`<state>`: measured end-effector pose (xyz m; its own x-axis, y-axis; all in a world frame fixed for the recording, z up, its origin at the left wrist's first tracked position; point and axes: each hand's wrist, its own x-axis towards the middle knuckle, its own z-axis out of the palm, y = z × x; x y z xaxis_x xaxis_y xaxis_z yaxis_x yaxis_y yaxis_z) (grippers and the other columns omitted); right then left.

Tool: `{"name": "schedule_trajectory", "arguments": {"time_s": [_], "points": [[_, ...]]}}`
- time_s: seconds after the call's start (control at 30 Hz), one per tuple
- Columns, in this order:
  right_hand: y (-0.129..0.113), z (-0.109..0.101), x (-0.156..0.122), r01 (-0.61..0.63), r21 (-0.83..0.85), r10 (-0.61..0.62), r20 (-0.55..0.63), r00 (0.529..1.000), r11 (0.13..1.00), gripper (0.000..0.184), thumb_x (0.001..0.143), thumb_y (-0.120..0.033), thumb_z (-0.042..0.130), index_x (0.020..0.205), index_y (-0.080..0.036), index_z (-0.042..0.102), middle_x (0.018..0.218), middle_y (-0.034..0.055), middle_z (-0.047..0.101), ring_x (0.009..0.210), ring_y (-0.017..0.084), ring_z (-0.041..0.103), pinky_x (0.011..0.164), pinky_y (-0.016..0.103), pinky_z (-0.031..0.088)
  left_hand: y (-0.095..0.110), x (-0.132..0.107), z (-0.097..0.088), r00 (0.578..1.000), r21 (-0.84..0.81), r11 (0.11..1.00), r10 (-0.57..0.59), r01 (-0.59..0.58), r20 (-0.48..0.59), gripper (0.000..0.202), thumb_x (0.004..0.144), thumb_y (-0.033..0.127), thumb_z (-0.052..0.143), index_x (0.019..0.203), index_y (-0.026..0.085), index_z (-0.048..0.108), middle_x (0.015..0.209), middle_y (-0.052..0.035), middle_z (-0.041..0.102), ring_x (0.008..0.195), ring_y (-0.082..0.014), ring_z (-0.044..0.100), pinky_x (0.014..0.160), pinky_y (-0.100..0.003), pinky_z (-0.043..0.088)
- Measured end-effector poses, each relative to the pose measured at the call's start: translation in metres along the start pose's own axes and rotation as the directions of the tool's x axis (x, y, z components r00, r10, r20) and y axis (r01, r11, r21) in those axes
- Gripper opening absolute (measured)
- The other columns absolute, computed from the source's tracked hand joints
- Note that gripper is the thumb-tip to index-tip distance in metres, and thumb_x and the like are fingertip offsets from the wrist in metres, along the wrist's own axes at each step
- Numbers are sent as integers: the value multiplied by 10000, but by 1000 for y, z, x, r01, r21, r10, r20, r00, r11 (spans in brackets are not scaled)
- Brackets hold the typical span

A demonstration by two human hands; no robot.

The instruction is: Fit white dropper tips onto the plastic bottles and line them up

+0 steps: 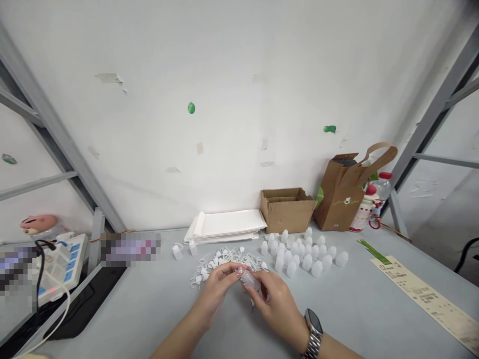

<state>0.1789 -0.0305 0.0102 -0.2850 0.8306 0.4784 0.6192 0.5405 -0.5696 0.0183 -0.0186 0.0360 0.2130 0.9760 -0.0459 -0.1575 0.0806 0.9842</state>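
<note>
Gripping a small translucent plastic bottle (250, 280)

No words can be read: the print on the long paper strip (422, 294) well beside the person's right hand (279, 304) is too small to make out.

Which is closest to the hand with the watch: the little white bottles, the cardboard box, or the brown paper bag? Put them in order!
Starting from the right hand:
1. Little white bottles, on the table just ahead of the hand.
2. Cardboard box, behind the bottles, against the wall.
3. Brown paper bag, against the wall, to the right of the box.
</note>
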Motion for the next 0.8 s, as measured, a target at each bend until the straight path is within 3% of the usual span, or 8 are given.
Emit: {"name": "schedule_trajectory", "arguments": {"time_s": [0.17,0.47,0.8], "points": [[-1,1,-1,55,-85,-58,-32,998,995,200,883,-313,444,955,-176,571,689,42,619,625,178,561,623,297,426,-3,-1,4,999,-40,999,-22,21,-30,292,691,371,654,892,165,700,969,-79,699,964,-243,585,912,-361,400],[1,1,2,-89,6,89,-46,995,996,254,868,-389,466,919,-174,593,689,43,622,609,167,549,556,261,413,0,-1,4,1000,-136,991,-18,15,-20,303,664,353,674,897,161,696,1049,-101,682,1016,-261,580,948,-398,389],[1,1,2,-111,39,111,12,994,993,214,860,-353,480,927,-181,587,734,41,636,630,165,551,569,250,409,-3,3,0,1000,-74,997,-1,0,-16,287,649,344,693,877,170,700,1003,-93,700,1030,-263,579,947,-399,394]]}}
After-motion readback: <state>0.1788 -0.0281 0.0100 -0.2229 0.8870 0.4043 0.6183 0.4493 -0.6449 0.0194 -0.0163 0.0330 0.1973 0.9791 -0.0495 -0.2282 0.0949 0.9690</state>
